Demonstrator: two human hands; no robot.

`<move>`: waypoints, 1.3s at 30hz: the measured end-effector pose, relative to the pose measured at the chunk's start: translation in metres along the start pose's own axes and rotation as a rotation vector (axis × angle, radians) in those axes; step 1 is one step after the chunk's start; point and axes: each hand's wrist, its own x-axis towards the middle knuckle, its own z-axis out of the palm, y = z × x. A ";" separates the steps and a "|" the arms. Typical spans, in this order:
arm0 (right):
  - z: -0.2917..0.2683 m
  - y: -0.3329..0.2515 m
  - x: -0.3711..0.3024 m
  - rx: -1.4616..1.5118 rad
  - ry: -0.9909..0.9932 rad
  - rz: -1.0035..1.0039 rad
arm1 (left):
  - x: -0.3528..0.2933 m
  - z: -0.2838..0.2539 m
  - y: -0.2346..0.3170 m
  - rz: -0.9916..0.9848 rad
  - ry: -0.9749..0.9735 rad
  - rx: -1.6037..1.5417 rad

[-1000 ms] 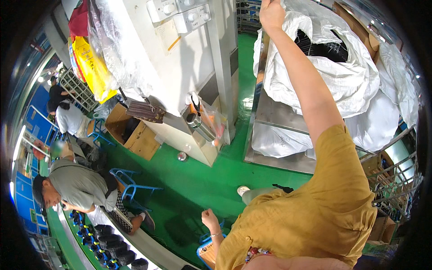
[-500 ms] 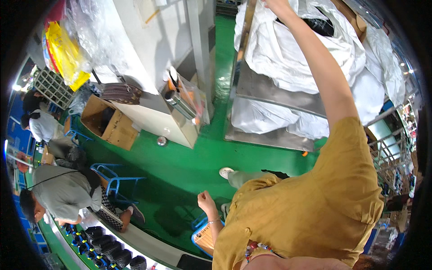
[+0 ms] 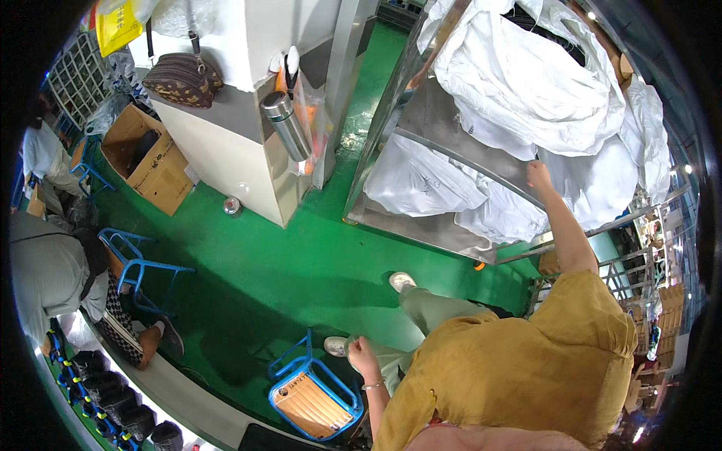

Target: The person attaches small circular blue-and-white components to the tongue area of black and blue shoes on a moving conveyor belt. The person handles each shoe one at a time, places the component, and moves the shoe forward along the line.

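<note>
1. The right hand (image 3: 538,177) is being held out at the near edge of the rack's (image 3: 436,120) upper shelf, toward its right end. Its fingers are being curled narrow; whether metal, sack cloth or nothing is being gripped cannot be told.
2. The left hand (image 3: 364,358) is being held low and near, to the right of the stool (image 3: 312,402) in view, with fingers curled in loosely; nothing is being shown in it.
3. The upper sack (image 3: 526,90), white and open over dark contents, is being borne by the upper shelf, on the far side of the right hand. More white sacks (image 3: 421,177) are being borne by the lower shelf.
4. Judging by the pose, a reach to the rack is being made; no sack is being lifted clear.
5. For any next move there, a surer hold by the right hand seems to be called for, and the stool is calling to be avoided.
</note>
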 end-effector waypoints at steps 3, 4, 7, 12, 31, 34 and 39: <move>-0.007 0.077 0.063 -0.168 0.315 -0.081 | -0.008 0.048 0.025 0.039 -0.059 -0.074; -0.009 0.097 0.089 -0.158 0.323 -0.048 | -0.009 0.065 0.051 0.065 -0.080 -0.116; -0.006 0.143 0.154 -0.115 0.327 0.052 | -0.013 0.109 0.162 0.189 -0.174 -0.197; -0.006 0.132 0.217 0.012 0.285 -0.026 | -0.050 0.216 0.384 0.625 -0.317 -0.475; 0.022 0.037 0.161 0.369 0.200 -0.302 | -0.073 0.382 0.579 1.000 -0.275 -0.542; 0.017 0.037 0.145 0.404 0.206 -0.329 | -0.078 0.356 0.579 1.082 -0.196 -0.175; 0.015 0.048 0.105 0.554 0.204 -0.440 | -0.100 0.267 0.556 1.135 -0.141 -0.028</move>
